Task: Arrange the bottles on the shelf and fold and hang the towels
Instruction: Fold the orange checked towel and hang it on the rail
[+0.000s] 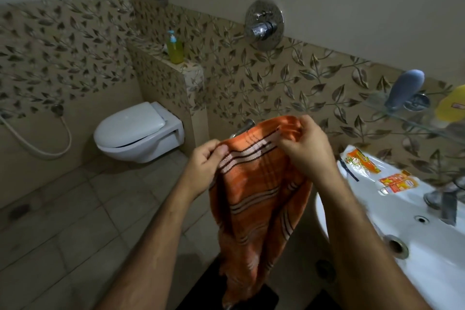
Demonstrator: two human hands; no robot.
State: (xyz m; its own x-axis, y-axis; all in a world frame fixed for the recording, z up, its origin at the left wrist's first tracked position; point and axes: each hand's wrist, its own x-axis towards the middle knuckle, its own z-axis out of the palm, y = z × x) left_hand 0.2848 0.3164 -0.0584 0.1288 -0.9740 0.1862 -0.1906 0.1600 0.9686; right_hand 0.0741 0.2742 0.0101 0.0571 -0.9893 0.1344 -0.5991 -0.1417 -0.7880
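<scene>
two bare forearms reach in from the bottom edge, and between them hangs an orange towel (254, 199) with dark and pale stripes, its lower end dropping toward a dark mat (214, 292) on the floor. the left hand (203, 166) has its grip closed on the towel's upper left edge, thumb on top of the striped band. the right hand (307, 148) pinches the bunched upper right corner, fingers curled into the cloth. the towel is held in the air just left of a white sink (402, 234); two orange sachets (377, 171) lie on the sink's rim. a glass shelf (415, 121) at the right wall carries a grey bottle (405, 89) and a yellow bottle (453, 106). a green pump bottle (175, 48) stands on the ledge above the toilet (136, 133).
</scene>
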